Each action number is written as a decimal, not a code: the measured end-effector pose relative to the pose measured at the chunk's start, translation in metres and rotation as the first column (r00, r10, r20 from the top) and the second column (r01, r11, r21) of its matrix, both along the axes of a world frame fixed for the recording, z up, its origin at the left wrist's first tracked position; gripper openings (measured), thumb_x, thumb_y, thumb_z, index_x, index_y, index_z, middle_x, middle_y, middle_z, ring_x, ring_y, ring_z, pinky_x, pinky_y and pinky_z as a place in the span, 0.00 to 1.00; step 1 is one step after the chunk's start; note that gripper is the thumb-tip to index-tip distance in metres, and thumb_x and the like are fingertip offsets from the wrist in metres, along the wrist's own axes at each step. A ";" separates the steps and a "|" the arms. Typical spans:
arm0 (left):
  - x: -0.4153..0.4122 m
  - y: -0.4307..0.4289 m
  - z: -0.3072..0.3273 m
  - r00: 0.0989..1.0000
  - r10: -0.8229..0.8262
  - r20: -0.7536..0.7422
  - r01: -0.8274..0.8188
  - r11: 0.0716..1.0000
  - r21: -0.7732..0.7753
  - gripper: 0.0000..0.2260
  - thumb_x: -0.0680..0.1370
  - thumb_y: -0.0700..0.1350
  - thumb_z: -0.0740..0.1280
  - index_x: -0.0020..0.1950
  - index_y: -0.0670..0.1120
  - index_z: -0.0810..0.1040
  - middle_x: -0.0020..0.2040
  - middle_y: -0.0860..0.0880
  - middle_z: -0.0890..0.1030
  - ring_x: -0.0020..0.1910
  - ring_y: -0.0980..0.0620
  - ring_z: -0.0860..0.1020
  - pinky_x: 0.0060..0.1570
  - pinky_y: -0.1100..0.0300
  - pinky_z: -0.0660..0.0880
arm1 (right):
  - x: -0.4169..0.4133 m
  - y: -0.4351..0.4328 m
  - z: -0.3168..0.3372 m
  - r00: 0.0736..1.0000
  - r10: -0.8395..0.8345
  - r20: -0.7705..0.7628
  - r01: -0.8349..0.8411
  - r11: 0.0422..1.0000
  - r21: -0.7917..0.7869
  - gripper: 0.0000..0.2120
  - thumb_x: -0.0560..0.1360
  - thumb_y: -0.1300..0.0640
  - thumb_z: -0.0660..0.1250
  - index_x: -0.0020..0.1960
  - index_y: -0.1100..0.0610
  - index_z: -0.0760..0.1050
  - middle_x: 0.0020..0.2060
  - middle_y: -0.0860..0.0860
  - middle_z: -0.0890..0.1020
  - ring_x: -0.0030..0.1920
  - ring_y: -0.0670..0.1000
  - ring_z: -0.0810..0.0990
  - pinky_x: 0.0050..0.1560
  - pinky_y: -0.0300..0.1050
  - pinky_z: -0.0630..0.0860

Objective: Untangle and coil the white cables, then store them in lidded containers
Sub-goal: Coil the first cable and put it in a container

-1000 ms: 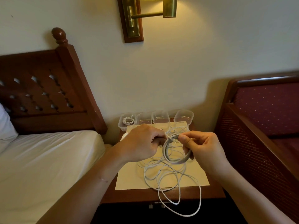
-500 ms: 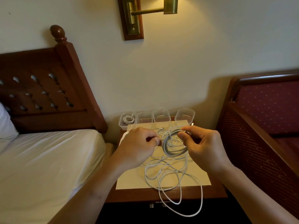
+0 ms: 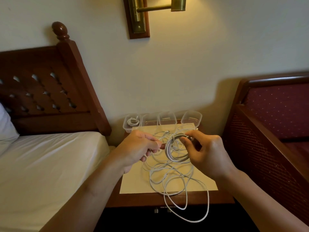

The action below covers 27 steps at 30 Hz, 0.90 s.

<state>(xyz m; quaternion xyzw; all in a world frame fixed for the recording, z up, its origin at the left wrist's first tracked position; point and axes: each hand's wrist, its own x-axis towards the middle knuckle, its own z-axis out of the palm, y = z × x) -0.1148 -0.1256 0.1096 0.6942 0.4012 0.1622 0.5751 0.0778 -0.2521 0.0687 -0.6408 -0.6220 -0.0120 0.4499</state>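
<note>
A coil of white cable (image 3: 177,157) hangs between my hands above the nightstand. My left hand (image 3: 138,148) pinches the cable's end at the coil's left side. My right hand (image 3: 207,151) grips the coil's upper right part with curled fingers. Below them a tangle of loose white cables (image 3: 173,180) lies on a cream paper sheet (image 3: 133,185), with loops hanging over the nightstand's front edge. Several clear plastic containers stand in a row at the back; the leftmost container (image 3: 126,128) holds a small coiled cable (image 3: 133,121), and the rightmost container (image 3: 191,117) looks empty.
The wooden nightstand (image 3: 142,200) stands between a bed with a white sheet (image 3: 46,164) and dark headboard (image 3: 45,91) on the left and a red upholstered wooden seat (image 3: 275,118) on the right. A brass wall lamp (image 3: 138,15) hangs above.
My right hand has shifted its grip up along the coil's right side and the coil has turned slightly. My left hand stays pinching the cable at the coil's left.
</note>
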 end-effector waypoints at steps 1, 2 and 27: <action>0.001 -0.001 -0.001 1.000 0.010 -0.029 -0.007 0.994 0.105 0.07 0.80 0.39 0.70 0.44 0.43 0.87 0.31 0.53 0.77 0.30 0.57 0.70 0.31 0.63 0.65 | 0.000 0.001 0.000 0.998 0.011 -0.060 -0.013 1.000 -0.027 0.08 0.81 0.53 0.69 0.54 0.56 0.82 0.32 0.40 0.78 0.29 0.47 0.77 0.29 0.34 0.70; 0.003 -0.001 -0.002 0.998 0.012 -0.066 0.002 0.980 0.201 0.09 0.81 0.40 0.69 0.42 0.45 0.86 0.29 0.55 0.76 0.29 0.58 0.71 0.32 0.63 0.66 | -0.001 0.002 0.000 0.995 0.004 -0.098 -0.010 0.998 -0.065 0.08 0.81 0.50 0.67 0.53 0.54 0.81 0.32 0.41 0.78 0.31 0.47 0.77 0.30 0.35 0.70; 0.002 0.011 -0.029 0.974 -0.075 -0.212 0.202 0.709 0.676 0.08 0.83 0.49 0.65 0.48 0.55 0.83 0.43 0.60 0.80 0.45 0.59 0.77 0.41 0.61 0.69 | 0.026 0.004 -0.002 0.976 0.020 -0.218 -0.093 0.940 -0.329 0.05 0.83 0.56 0.65 0.53 0.51 0.81 0.29 0.32 0.78 0.29 0.37 0.75 0.30 0.30 0.67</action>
